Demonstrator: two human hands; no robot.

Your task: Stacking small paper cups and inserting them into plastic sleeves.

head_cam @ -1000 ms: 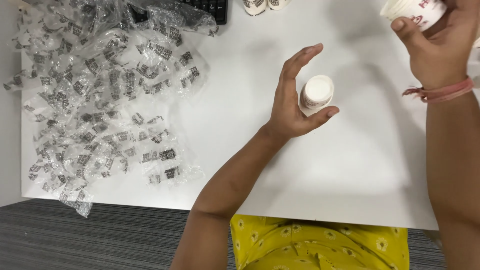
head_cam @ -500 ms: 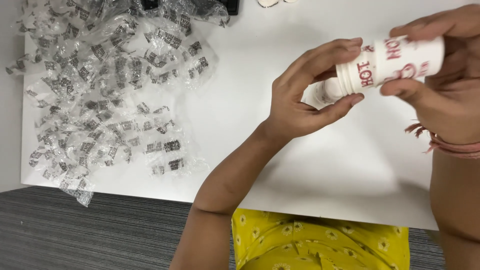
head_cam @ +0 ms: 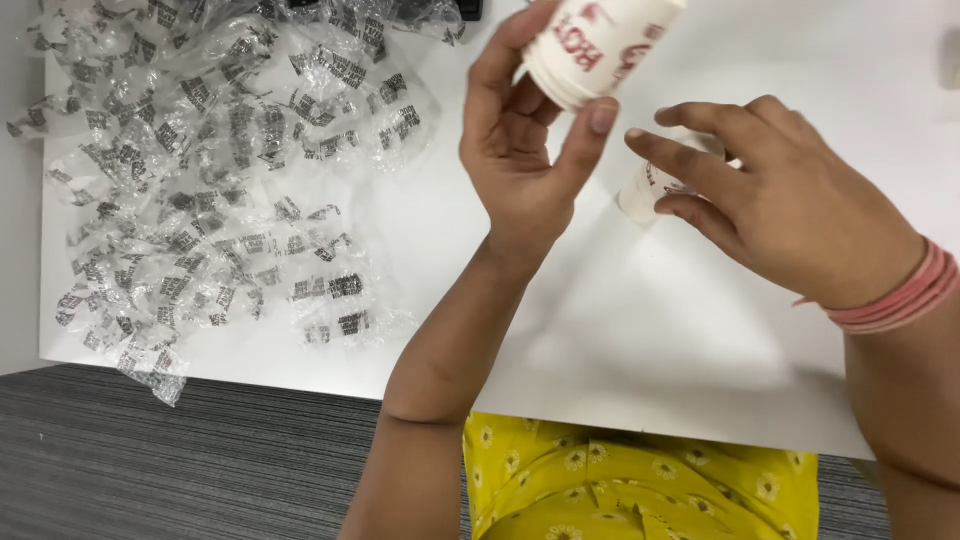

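My left hand (head_cam: 520,160) holds a white bottle with red print (head_cam: 600,40) raised above the white table (head_cam: 620,330), gripping its lower end between thumb and fingers. My right hand (head_cam: 790,210) reaches in from the right, just beside the left hand. Its index finger and thumb close around a smaller white bottle (head_cam: 640,195) that rests on the table, mostly hidden under the fingers. A pink band sits on my right wrist.
A wide heap of clear plastic wrappers with black barcodes (head_cam: 210,190) covers the table's left half. A dark keyboard edge (head_cam: 465,8) shows at the top. The table's near edge runs above grey carpet (head_cam: 180,460) and my yellow flowered garment (head_cam: 640,480).
The printed bottle passed from my right hand to my left, which let go of the small bottle and rose. My right hand dropped onto the small bottle.
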